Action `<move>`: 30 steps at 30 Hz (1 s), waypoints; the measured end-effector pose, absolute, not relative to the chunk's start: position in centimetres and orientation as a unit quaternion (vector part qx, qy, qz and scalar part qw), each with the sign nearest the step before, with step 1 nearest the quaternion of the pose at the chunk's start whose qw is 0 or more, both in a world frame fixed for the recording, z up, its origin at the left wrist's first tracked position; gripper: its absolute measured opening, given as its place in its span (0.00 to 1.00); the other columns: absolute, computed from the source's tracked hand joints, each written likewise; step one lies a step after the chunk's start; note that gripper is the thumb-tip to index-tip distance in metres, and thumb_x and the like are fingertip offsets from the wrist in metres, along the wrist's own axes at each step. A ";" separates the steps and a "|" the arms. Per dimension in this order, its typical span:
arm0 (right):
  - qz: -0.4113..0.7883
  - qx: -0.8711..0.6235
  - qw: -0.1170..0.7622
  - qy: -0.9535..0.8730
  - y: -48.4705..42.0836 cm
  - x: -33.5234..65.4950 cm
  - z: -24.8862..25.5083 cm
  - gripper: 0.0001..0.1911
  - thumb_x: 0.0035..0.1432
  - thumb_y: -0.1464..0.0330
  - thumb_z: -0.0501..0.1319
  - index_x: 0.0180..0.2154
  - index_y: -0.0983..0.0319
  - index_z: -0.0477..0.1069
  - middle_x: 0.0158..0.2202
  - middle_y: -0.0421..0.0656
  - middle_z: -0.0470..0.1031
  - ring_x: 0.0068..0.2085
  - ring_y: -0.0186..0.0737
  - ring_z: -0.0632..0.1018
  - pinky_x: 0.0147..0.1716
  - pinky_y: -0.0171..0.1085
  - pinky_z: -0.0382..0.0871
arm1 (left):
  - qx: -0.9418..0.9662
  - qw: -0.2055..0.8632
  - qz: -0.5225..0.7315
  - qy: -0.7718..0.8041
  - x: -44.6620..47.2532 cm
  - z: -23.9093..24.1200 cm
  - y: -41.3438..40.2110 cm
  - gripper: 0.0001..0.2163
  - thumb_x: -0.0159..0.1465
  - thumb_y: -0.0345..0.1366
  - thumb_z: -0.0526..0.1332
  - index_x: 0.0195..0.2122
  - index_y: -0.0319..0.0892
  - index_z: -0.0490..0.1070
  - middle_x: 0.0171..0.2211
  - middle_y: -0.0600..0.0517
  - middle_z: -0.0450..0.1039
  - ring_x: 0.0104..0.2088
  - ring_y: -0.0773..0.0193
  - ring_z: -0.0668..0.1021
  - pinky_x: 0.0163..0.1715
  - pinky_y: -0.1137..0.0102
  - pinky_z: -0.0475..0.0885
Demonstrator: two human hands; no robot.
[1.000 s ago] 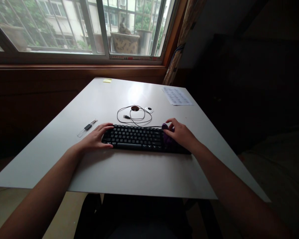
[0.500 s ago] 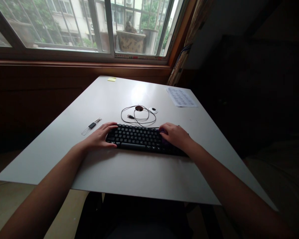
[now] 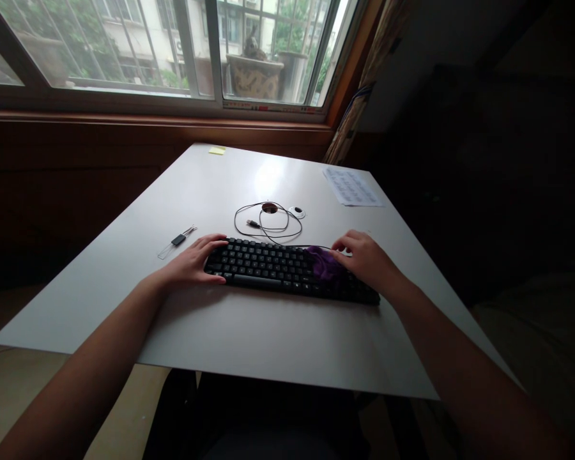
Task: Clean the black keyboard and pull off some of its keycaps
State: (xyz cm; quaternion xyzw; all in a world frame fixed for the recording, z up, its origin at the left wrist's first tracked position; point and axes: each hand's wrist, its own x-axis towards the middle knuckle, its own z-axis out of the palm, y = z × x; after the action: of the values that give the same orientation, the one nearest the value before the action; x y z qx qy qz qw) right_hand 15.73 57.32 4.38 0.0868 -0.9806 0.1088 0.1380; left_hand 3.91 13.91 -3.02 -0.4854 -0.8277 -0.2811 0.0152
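Observation:
A black keyboard (image 3: 256, 262) lies on the white table, tilted slightly in view. My left hand (image 3: 196, 260) grips its left end, thumb at the near edge and fingers at the far edge. Over the keys right of centre is a crumpled purple cloth (image 3: 323, 263). My right hand (image 3: 361, 252) is closed at the cloth's right side, thumb and fingers bent together on it; the exact grip is partly hidden. From the keyboard's far edge a thin black USB cable (image 3: 299, 223) runs out into loose loops.
On the white table (image 3: 278, 332), a small dark object with thin wires (image 3: 178, 239) lies left of the keyboard. Beyond the cable are a round hole (image 3: 269, 208) and its white cover (image 3: 297, 212). Printed papers (image 3: 354, 188) and a yellow sticky note (image 3: 217, 151) lie farther back.
My right hand has moved to the right along the keyboard, exposing more of the purple cloth and the keyboard's right end. The left hand has kept its place on the keyboard.

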 end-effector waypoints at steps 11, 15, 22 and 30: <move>0.156 0.127 0.004 -0.980 56.6 19.2 4.6 0.07 0.56 0.62 0.69 0.37 0.56 0.76 0.39 0.42 0.76 0.38 0.42 0.75 0.36 0.39 0.68 | -0.482 0.013 -0.280 -0.830 4.0 -2.9 13.9 0.39 0.58 0.51 0.69 0.67 0.51 0.54 0.68 0.43 0.55 0.67 0.44 0.61 0.65 0.47 0.61; 0.141 0.134 0.049 -0.980 56.2 19.7 4.1 0.03 0.58 0.67 0.66 0.37 0.57 0.77 0.40 0.43 0.76 0.40 0.43 0.75 0.40 0.41 0.68 | -0.481 0.013 -0.270 -0.834 3.9 -2.9 13.9 0.39 0.58 0.52 0.69 0.67 0.51 0.54 0.68 0.42 0.54 0.67 0.44 0.61 0.65 0.47 0.61; 0.186 0.061 0.179 -0.964 54.5 18.1 4.5 0.06 0.62 0.66 0.61 0.35 0.59 0.76 0.35 0.43 0.75 0.39 0.44 0.75 0.41 0.42 0.68 | -0.475 0.009 -0.280 -0.834 4.0 -2.9 13.9 0.39 0.58 0.52 0.69 0.66 0.50 0.56 0.68 0.43 0.55 0.67 0.43 0.61 0.65 0.47 0.60; 0.049 0.135 0.156 -0.977 52.4 16.0 3.2 0.09 0.65 0.67 0.58 0.37 0.60 0.76 0.38 0.47 0.76 0.42 0.46 0.74 0.41 0.42 0.67 | -0.476 0.006 -0.277 -0.835 4.0 -2.8 13.9 0.38 0.58 0.52 0.69 0.66 0.51 0.55 0.68 0.42 0.55 0.66 0.43 0.61 0.65 0.46 0.61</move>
State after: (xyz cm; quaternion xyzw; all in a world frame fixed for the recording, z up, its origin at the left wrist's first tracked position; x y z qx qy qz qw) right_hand 16.05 52.36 3.16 0.1347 -0.9774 0.0486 0.1556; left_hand 4.04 13.88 -2.77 -0.4758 -0.8347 -0.2774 0.0065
